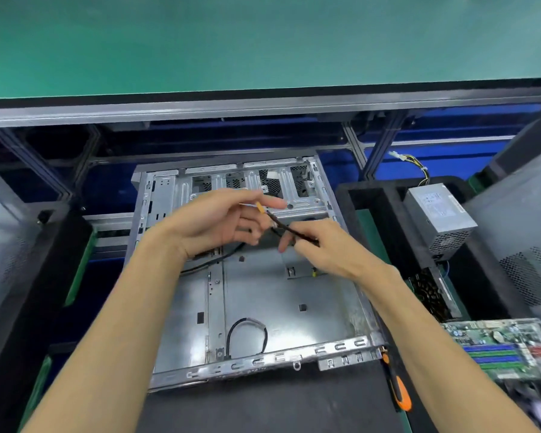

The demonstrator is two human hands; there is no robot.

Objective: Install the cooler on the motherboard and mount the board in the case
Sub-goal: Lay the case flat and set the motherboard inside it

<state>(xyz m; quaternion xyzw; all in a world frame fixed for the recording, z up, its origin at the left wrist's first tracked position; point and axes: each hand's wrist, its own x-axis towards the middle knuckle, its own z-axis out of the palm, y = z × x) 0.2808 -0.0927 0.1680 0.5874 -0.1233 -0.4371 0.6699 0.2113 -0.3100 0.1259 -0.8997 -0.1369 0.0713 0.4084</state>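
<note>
Metal case, one; two hands gripping one cable.

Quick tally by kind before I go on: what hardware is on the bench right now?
Open case: 1
Motherboard: 1
Power supply: 1
Orange-handled screwdriver: 1
Black cable held by both hands: 1
Total: 5

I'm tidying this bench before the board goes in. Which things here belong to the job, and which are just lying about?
For the job:
- case, open, no board in it
- motherboard, right of the case
- black cable, held by left hand and right hand
- screwdriver, probably for mounting

Lying about:
- power supply
- grey panels at the sides
</note>
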